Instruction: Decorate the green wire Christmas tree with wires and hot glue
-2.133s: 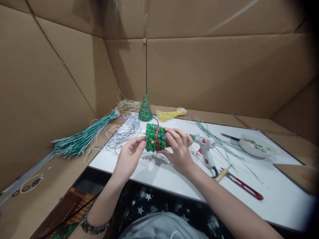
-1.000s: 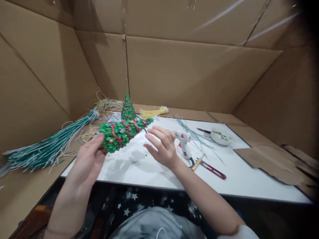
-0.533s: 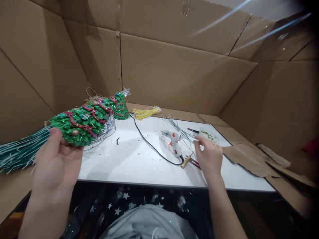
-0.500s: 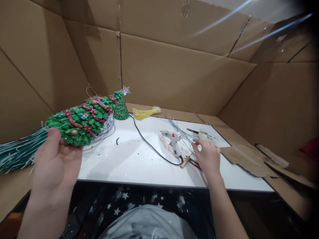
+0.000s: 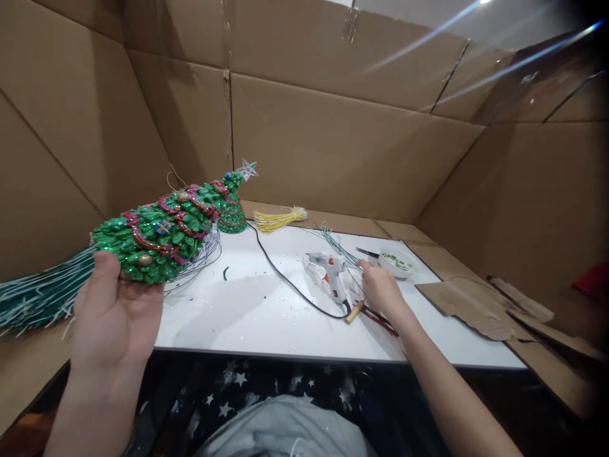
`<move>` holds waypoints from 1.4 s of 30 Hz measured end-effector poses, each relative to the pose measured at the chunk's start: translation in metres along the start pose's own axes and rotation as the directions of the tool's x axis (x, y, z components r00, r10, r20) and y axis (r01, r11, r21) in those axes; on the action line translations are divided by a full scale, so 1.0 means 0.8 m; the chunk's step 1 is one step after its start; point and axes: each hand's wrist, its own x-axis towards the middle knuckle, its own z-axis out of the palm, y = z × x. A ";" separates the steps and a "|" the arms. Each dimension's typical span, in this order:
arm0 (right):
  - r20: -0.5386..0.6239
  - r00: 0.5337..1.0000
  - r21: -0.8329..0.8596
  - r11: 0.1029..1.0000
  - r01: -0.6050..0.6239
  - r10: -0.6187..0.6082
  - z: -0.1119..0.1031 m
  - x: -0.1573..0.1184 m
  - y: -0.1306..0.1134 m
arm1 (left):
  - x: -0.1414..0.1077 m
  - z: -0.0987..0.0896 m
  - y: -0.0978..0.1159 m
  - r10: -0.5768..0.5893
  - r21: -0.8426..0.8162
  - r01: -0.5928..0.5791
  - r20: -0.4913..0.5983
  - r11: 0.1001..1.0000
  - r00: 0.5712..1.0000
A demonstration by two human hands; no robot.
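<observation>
My left hand (image 5: 118, 311) holds a glittery green Christmas tree (image 5: 157, 238) on its side, decked with red garlands and small ornaments; the clear star (image 5: 247, 169) points up to the right. On the white board, my right hand (image 5: 378, 285) has its fingers drawn together at the thin green wires (image 5: 340, 244), just right of a white glue gun (image 5: 337, 279). What those fingertips hold, if anything, is too small to tell. Below that hand are a wooden-coloured stick (image 5: 354, 312) and a red-handled tool (image 5: 380, 320).
Behind the held tree lies a bundle of dark green wires (image 5: 42, 289) at left. A yellow wire bundle (image 5: 280, 219) is at the back. A white bowl (image 5: 397, 264) and dark tweezers (image 5: 367, 252) lie right. A black cord (image 5: 285, 277) crosses the board (image 5: 228, 324). Cardboard walls (image 5: 333, 139) surround it.
My right hand has moved left and forward onto the green wires, uncovering more of the bowl and the red-handled tool. The tree in my left hand has shifted slightly right.
</observation>
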 end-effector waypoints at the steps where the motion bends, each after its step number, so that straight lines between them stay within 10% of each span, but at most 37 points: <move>1: -0.039 0.999 0.039 0.999 -0.024 0.025 -0.005 0.000 0.006 | 0.000 0.001 0.000 -0.006 0.004 0.006 -0.007 1.000 1.000; 9: -0.471 0.818 0.553 0.833 -0.017 0.330 -0.058 -0.035 0.027 | -0.012 0.006 -0.017 -0.091 -0.063 0.089 -0.029 0.994 0.995; 14: -0.496 0.733 0.867 0.221 0.447 0.465 -0.081 -0.081 -0.057 | -0.035 0.008 -0.042 -0.231 -0.024 0.233 0.061 0.972 0.971; 20: -0.598 0.753 0.802 0.220 0.556 0.274 -0.070 -0.127 -0.163 | -0.057 0.014 -0.053 -0.366 0.039 0.365 0.197 0.930 0.910; 28: -0.607 0.711 0.558 0.447 0.699 -0.355 -0.049 -0.132 -0.203 | -0.069 0.019 -0.050 -0.423 0.099 0.412 0.253 0.906 0.870; 34: -0.622 0.679 0.497 0.474 0.727 -0.390 -0.038 -0.116 -0.221 | -0.074 0.021 -0.045 -0.413 0.114 0.397 0.280 0.911 0.867; 42: -0.602 0.758 0.674 0.351 0.650 -0.249 -0.026 -0.110 -0.231 | -0.076 0.019 -0.048 -0.408 0.131 0.387 0.297 0.913 0.863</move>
